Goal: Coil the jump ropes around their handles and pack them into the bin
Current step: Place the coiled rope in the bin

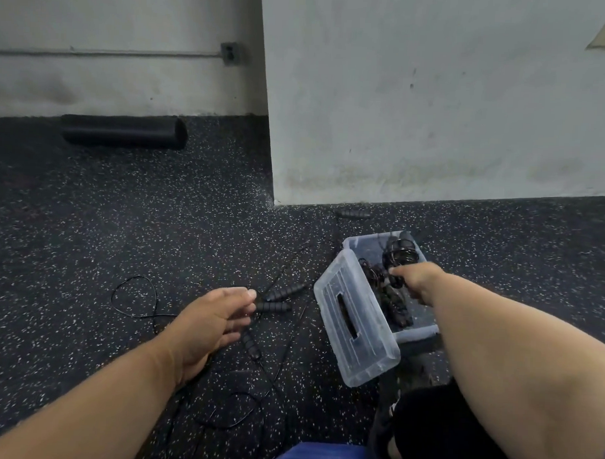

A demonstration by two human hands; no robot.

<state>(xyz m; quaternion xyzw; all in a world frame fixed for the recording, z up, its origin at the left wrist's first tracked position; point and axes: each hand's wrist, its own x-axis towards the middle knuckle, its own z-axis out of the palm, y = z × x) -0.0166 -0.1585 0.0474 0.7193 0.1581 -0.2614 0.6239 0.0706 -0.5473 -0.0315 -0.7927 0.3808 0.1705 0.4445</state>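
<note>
A clear plastic bin [355, 337] stands on the speckled floor at centre right, holding several coiled black jump ropes. My right hand [417, 279] is inside the bin and grips a coiled jump rope [398, 258] by its handles. My left hand [215, 324] hovers over the floor with fingers spread and relaxed, its fingertips next to two black ribbed handles [278, 300]. A third handle [250, 344] lies just under that hand. Thin black rope [134, 297] loops loosely over the floor to the left and toward me.
Another black handle [353, 214] lies by the base of the grey wall [435, 113] behind the bin. A black foam roller [124, 131] rests against the far wall at left. My dark-clothed knee [434, 429] is at the bottom right.
</note>
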